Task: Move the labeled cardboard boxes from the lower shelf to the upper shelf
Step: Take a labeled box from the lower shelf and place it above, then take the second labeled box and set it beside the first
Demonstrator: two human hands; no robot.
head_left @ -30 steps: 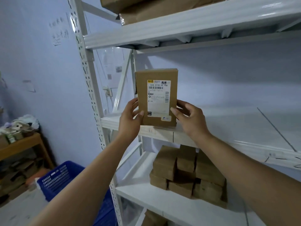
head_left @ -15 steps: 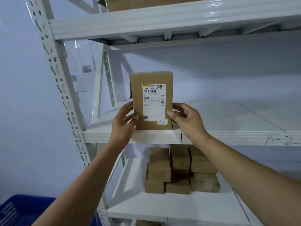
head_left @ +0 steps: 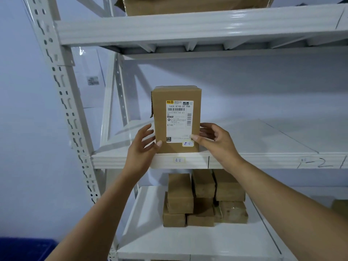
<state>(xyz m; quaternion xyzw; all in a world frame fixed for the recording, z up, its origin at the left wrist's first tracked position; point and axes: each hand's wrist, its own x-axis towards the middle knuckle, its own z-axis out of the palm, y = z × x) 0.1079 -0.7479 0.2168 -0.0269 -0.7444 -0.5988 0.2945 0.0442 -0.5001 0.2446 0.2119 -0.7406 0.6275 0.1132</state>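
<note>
A brown cardboard box [head_left: 177, 95] with a white shipping label stands upright on the upper shelf [head_left: 254, 160], close to its front edge. My left hand [head_left: 142, 146] touches its lower left side, thumb on the front face. At the lower right side is my right hand [head_left: 216, 142], thumb tip on the label's corner and fingers loosely spread. Both hands still bracket the box. On the lower shelf [head_left: 207, 245] below sits a stack of several plain brown boxes [head_left: 203, 198].
A white perforated upright post [head_left: 62, 95] frames the rack's left side. Overhead, the top shelf [head_left: 188, 27] carries a large cardboard box [head_left: 188, 4]. A blue crate [head_left: 24, 248] shows at the bottom left. Another brown box [head_left: 339, 208] peeks in at the right edge.
The box has gone from held over the shelf edge to standing on the upper shelf. My fingers have loosened around it. The view has shifted closer to the rack.
</note>
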